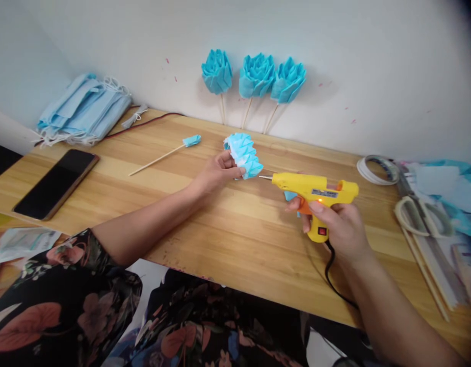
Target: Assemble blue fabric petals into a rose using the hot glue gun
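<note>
Pinched in my left hand (225, 171) is a strip of folded blue petals (244, 153), held a little above the wooden table and curved into a partial ring. My right hand (340, 221) is wrapped round a yellow hot glue gun (315, 189), fingers at its orange trigger. The metal nozzle points left and sits close to the strip's right end; I cannot tell whether they touch. A small blue piece (291, 195) shows partly behind the gun. Left of my left hand lies a thin stick (157, 159) with a small blue roll (192, 140) on its tip.
Three blue flowers on sticks (257, 76) lean against the wall. A stack of blue masks (84, 109) and a phone (56, 183) lie at the left. On the right are a roll of tape (377, 169), scissors (422, 216), loose sticks (424, 270) and blue scraps. The gun's black cord (329, 267) trails toward the front edge.
</note>
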### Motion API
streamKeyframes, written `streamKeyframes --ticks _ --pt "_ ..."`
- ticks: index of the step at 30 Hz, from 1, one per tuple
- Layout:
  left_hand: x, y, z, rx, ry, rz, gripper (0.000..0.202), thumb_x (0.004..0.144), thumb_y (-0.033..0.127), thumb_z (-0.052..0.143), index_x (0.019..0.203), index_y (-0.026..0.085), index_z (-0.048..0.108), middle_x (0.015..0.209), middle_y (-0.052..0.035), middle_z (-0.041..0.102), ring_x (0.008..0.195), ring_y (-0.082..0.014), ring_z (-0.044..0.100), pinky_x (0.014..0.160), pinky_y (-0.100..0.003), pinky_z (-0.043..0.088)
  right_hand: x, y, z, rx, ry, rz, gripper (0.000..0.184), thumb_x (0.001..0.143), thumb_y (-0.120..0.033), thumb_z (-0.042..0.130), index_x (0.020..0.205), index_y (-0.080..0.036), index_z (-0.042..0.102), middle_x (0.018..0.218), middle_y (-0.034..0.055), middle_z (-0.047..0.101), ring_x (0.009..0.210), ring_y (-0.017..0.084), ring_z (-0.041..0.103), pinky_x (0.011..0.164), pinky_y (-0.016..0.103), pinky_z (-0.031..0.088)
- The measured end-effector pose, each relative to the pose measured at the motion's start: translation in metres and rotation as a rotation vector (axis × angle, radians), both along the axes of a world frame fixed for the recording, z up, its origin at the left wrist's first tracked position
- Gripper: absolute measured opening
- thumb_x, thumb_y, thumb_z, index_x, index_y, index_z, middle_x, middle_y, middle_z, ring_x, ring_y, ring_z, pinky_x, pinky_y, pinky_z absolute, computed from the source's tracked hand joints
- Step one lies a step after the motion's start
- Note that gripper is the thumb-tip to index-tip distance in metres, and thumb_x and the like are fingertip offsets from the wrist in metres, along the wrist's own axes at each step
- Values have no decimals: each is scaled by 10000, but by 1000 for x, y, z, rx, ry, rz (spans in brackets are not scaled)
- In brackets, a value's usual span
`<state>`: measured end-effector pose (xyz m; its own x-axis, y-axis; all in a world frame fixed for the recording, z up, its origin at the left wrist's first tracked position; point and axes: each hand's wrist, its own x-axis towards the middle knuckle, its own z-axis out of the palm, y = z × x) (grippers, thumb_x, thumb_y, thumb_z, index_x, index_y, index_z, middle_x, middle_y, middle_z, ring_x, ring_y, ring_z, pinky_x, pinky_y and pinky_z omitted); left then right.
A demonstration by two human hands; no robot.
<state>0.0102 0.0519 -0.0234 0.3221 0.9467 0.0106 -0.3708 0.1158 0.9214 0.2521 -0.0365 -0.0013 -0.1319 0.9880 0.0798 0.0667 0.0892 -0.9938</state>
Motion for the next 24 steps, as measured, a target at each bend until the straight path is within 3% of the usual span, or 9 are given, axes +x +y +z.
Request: streamKeyframes --ticks 3,8,11,13,18,24 --pt "1 -2 1 -38 -4 -51 301 632 236 816 902 149 714 909 -52 729 906 -185 660 907 -340 458 0 1 -2 -6 -22 -13 215 843 -397 679 895 -196 737 849 72 724 658 169 623 397 225 458" --pt "0 -1 -1 -90 33 -57 148 649 202 788 758 145 708 809 -25 708 800 -140 632 857 -311 449 -1 2 -1 -29 -23 -9 203 849 -400 673 882 -209 736 856 59 726 587 141 590 406 232 458" --pt "-1 -1 -2 -100 31 -68 90 678 174 762 733 145 697 785 -20 693 796 -131 621 837 -298 441 -3 1 1 -56 -19 3 180 863 -381 667 892 -217 734 871 69 723 738 194 656 428 232 463" --pt "-1 -2 -1 -107 32 -69 79 682 166 759 715 148 689 747 -9 675 764 -119 603 796 -280 435 -4 -1 2 -67 -31 10 182 868 -381 663 909 -216 727 876 76 721 777 209 665 430 237 460" --pt "1 -4 -1 -104 15 -67 113 669 178 789 716 150 691 695 12 644 688 -90 560 692 -238 410 -1 -3 0 -81 -82 4 221 864 -422 661 909 -212 712 883 67 722 577 141 598 419 249 445" --pt "4 -6 -4 -129 -21 -96 197 656 202 822 792 145 692 766 -2 666 714 -98 586 721 -258 446 -2 -4 -2 -69 -104 27 224 863 -417 662 970 -222 686 879 36 712 507 104 543 428 245 466"
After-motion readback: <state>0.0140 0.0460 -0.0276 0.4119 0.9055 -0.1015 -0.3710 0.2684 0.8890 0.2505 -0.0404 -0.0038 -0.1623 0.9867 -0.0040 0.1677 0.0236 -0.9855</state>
